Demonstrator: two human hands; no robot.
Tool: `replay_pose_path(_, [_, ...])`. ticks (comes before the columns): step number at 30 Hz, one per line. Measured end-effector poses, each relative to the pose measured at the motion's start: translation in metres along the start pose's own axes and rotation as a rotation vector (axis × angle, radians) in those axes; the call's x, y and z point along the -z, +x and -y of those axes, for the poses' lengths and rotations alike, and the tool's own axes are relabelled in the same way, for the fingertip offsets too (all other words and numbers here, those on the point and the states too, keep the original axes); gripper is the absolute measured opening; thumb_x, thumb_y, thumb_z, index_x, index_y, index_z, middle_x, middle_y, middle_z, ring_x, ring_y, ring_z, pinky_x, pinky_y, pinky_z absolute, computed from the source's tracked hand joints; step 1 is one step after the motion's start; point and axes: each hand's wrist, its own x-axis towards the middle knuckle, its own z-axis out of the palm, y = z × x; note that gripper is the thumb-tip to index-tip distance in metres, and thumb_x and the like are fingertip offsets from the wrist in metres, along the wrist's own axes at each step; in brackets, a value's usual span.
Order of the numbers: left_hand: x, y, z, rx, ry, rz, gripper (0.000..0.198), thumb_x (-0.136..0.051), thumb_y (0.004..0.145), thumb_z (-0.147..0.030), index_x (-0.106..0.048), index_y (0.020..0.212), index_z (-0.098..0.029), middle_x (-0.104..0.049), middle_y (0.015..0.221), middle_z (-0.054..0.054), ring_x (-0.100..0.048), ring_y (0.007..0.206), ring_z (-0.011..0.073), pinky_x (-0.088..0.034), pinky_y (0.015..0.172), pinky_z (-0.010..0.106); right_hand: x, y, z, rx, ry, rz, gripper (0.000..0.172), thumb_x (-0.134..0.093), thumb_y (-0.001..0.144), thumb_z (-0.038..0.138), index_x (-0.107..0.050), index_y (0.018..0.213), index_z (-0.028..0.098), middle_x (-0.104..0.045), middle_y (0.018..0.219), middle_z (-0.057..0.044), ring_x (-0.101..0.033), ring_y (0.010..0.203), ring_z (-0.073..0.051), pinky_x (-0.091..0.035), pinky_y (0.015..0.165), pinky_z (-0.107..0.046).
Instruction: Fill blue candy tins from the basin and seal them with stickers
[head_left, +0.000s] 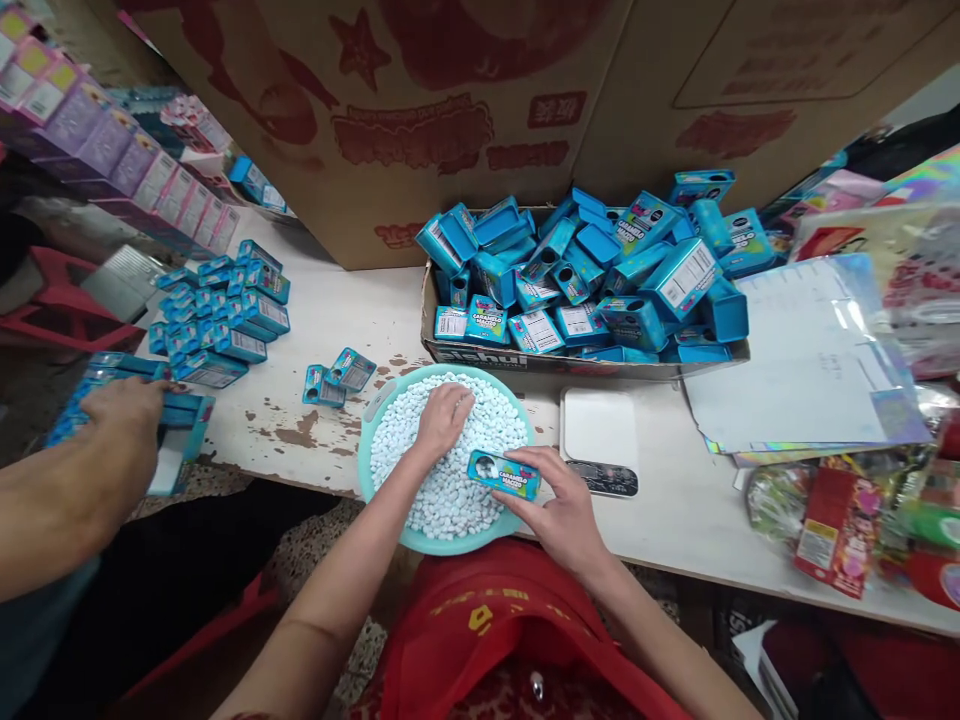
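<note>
A turquoise basin [365, 440] full of small white candies [450, 500] is in front of me. My left hand [444, 420] is in the candies, fingers bent and pressed together, gathering some of them; the fingertips are partly hidden. My right hand [559, 505] grips a small blue candy box [506, 475] between thumb and fingers over the basin's right side. The box lies tilted on its side, and a dark round opening shows at its left end. Two similar blue boxes [341, 378] rest on the table to the left of the basin.
Behind the basin, a cardboard tray [465, 357] is heaped with blue boxes. A white scale [600, 425] stands at right, near papers [795, 360] and wrapped sweets. Left are grouped boxes [225, 310] and another person's hand [124, 420]. A big carton [360, 200] rises behind.
</note>
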Motion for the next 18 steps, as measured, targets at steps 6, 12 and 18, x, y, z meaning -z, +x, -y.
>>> replay_pose_path(6, [-0.013,-0.024,-0.01,-0.03,0.367,0.153,0.031,-0.048,0.085,-0.047,-0.061,0.093,-0.02,-0.058,0.096,0.009,-0.05,0.096,0.0241,-0.039,0.088,0.038,0.001,0.0,-0.004,-0.014,-0.009,-0.056,0.03,-0.073,0.073,0.027,-0.063,0.102,0.025,-0.063,0.096,-0.004,-0.061,0.09,-0.019,-0.051,0.079,-0.033])
replay_pose_path(12, [-0.012,-0.032,-0.004,0.102,0.186,-0.025,0.019,-0.051,0.082,-0.035,-0.058,0.072,-0.021,-0.058,0.077,0.004,-0.054,0.08,0.0189,-0.041,0.073,0.029,-0.002,0.001,-0.01,-0.06,-0.082,-0.07,0.028,-0.071,0.074,0.028,-0.062,0.1,0.024,-0.062,0.094,-0.004,-0.06,0.09,-0.02,-0.05,0.078,-0.033])
replay_pose_path(18, [0.013,-0.037,-0.027,0.574,-0.804,-0.248,0.03,-0.063,0.07,-0.043,-0.048,0.062,-0.019,-0.046,0.054,-0.005,-0.039,0.042,0.0072,-0.028,0.04,0.019,-0.005,0.004,-0.008,-0.006,-0.149,-0.026,0.027,-0.069,0.076,0.028,-0.06,0.102,0.023,-0.062,0.093,-0.005,-0.06,0.089,-0.02,-0.05,0.076,-0.033])
